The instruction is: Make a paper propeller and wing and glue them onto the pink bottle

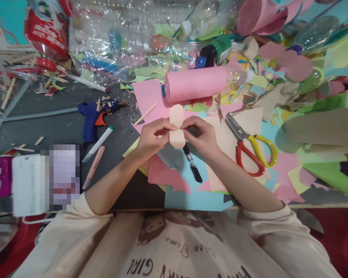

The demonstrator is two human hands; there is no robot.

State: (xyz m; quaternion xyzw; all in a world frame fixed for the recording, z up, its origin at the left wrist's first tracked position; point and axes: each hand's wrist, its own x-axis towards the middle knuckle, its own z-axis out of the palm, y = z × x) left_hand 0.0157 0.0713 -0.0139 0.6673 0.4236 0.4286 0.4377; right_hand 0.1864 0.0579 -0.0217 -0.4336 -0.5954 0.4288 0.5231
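Observation:
Between my two hands is a cream paper cutout (177,116) with rounded ends and a narrow waist. My left hand (154,136) pinches it at the waist from the left. From the right, my right hand (201,135) pinches the same spot, fingertips almost touching the other hand's. Just below the cutout a black pen (192,164) lies on light blue paper (178,162). A bottle wrapped in pink paper (195,83) lies on its side beyond my hands. Scissors (240,135) with red and yellow handles rest to the right of my right hand.
A blue glue gun (89,117) and two markers, one white with a green tip (98,143), one pink (94,166), lie to the left. Paper scraps (295,177) cover the right side. Plastic bottles (214,19) crowd the back. A white power bank (27,185) sits at the left front.

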